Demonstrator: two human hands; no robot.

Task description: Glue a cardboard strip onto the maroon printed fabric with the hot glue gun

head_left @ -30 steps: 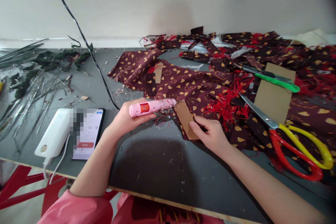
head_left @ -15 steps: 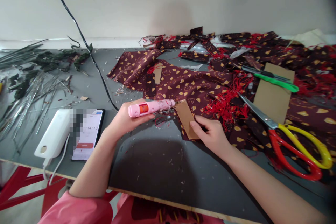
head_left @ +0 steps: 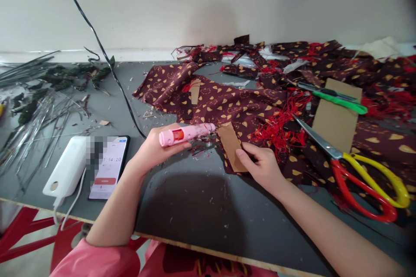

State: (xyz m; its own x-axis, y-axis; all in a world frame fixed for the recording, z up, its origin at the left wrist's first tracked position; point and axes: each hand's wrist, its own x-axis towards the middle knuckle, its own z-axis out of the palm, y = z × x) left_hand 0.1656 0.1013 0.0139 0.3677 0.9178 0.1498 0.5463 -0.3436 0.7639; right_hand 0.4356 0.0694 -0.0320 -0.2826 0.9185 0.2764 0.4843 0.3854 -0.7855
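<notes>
A pink glue gun (head_left: 186, 133) is gripped in my left hand (head_left: 152, 149), its nozzle pointing right. The nozzle tip is at the upper left corner of a small brown cardboard piece (head_left: 232, 147); I cannot tell whether they touch. My right hand (head_left: 261, 162) pinches that cardboard along its right edge, thumb on top and fingers underneath. Around and behind the cardboard spreads dark maroon cloth (head_left: 224, 99) with a gold leaf-like print. Red tassel threads (head_left: 279, 132) lie on the cloth just beyond my right hand.
Scissors (head_left: 338, 156) with red and yellow handles lie at right, near a green-handled tool (head_left: 347, 103) on a larger cardboard sheet (head_left: 334, 127). At left are a phone (head_left: 108, 169), a white power bank (head_left: 66, 166) and thin clear sticks (head_left: 45, 121). A black cable (head_left: 104, 54) hangs behind.
Both hands keep almost the same pose, with the glue gun's tip still by the cardboard corner. The phone's timer has advanced, and the view has shifted very slightly.
</notes>
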